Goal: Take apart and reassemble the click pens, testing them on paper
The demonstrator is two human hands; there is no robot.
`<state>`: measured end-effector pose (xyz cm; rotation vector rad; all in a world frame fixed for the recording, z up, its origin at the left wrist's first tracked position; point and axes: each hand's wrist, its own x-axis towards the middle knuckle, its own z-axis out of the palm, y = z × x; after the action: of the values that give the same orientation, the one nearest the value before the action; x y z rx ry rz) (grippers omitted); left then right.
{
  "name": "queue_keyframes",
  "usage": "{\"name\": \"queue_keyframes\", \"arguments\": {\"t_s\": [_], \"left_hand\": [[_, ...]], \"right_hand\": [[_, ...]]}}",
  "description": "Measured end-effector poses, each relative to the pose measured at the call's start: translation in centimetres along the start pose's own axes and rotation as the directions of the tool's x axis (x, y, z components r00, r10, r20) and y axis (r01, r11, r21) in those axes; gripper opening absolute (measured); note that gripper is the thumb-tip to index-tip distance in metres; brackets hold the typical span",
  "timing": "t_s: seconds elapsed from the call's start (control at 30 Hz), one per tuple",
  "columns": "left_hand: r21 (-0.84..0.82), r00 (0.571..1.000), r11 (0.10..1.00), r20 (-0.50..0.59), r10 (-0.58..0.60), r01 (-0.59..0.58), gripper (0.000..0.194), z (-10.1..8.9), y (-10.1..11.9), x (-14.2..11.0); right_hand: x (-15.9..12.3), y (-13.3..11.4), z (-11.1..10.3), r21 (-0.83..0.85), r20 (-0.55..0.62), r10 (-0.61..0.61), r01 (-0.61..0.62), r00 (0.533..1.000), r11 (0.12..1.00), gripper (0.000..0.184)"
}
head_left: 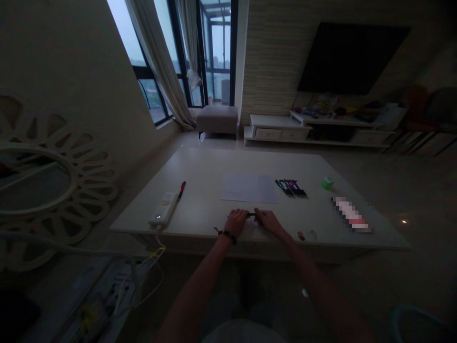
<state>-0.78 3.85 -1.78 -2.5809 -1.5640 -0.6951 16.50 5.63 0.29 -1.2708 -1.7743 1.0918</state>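
My left hand (237, 224), with a dark beaded bracelet at the wrist, is closed around one end of a thin black pen (252, 214). The other end sits in the closed fingers of my right hand (267, 221). Only a short dark middle stretch of the pen shows between them, just above the front edge of the white table (200, 214). Beyond my hands lie white sheets of paper (248, 189). To their right is a row of several dark pens with coloured parts (291, 188).
On the left are a white power strip (164, 207) with cables and a red-and-black pen (182, 190). A small green item (326, 182) and a blurred-out flat object (352, 214) lie right. Near the front edge are a small brown piece (301, 236) and a clear ring-like item (313, 234).
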Motion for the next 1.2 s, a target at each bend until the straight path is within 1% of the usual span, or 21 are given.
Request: {"name": "queue_keyframes", "arguments": {"t_s": [0.07,0.13,0.23,0.3,0.4,0.47,0.53,0.7,0.83,0.87,0.97,1.1,1.2], "left_hand": [[-0.008,1.000,1.000,-0.005,-0.013,0.013,0.016,0.2,-0.1,0.1],[-0.016,1.000,1.000,-0.012,0.017,-0.017,0.016,0.3,-0.2,0.2],[-0.022,0.999,0.999,-0.030,0.032,-0.033,0.016,0.5,-0.2,0.3],[-0.023,0.999,1.000,-0.044,0.011,-0.012,0.015,0.4,-0.2,0.4],[-0.018,0.998,0.999,-0.054,0.036,-0.037,0.015,0.4,-0.2,0.4],[-0.010,0.996,0.998,-0.060,0.068,-0.069,0.015,0.3,-0.2,0.4],[-0.003,0.995,0.997,-0.070,0.073,-0.073,0.014,0.3,-0.2,0.4],[-0.013,0.995,0.997,-0.067,0.075,-0.076,0.013,0.1,-0.1,0.4],[-0.005,0.995,0.997,-0.069,0.073,-0.073,0.015,0.0,0.0,0.4],[-0.002,0.995,0.998,-0.073,0.062,-0.063,0.014,0.0,0.0,0.4],[-0.006,0.995,0.998,-0.075,0.059,-0.060,0.014,0.1,-0.1,0.4],[-0.004,0.994,0.996,-0.069,0.085,-0.086,0.014,0.2,-0.1,0.4],[0.001,0.993,0.996,-0.076,0.088,-0.089,0.014,0.3,-0.1,0.3]], "right_hand": [[0.0,0.2,-0.3,0.009,-0.006,-0.054,0.054,0.999,0.999,0.044],[-0.1,0.3,-0.5,0.023,-0.024,-0.071,0.071,0.997,0.997,0.044],[-0.2,0.4,-0.4,0.035,-0.036,-0.004,0.006,0.999,0.999,0.054],[-0.1,0.4,-0.2,0.061,-0.024,0.020,-0.019,1.000,0.998,0.053],[0.0,0.7,-0.1,0.101,-0.012,-0.008,0.009,1.000,0.995,0.047],[0.1,0.8,-0.1,0.104,-0.029,0.014,-0.011,0.999,0.995,0.050],[0.0,0.9,-0.1,0.097,-0.027,0.047,-0.044,0.999,0.994,0.055],[-0.2,0.6,0.0,0.080,-0.021,-0.010,0.012,1.000,0.997,0.049],[-0.3,0.2,0.4,0.081,-0.080,0.055,-0.048,0.995,0.996,0.055],[-0.4,0.1,0.5,0.083,-0.082,0.055,-0.048,0.995,0.995,0.054],[-0.6,-0.1,0.3,0.073,-0.064,0.006,-0.001,0.998,0.997,0.048],[-0.9,0.0,0.1,0.044,-0.071,0.034,-0.031,0.997,0.999,0.055],[-0.9,0.1,0.1,0.030,-0.070,0.003,-0.001,0.998,1.000,0.048]]}}
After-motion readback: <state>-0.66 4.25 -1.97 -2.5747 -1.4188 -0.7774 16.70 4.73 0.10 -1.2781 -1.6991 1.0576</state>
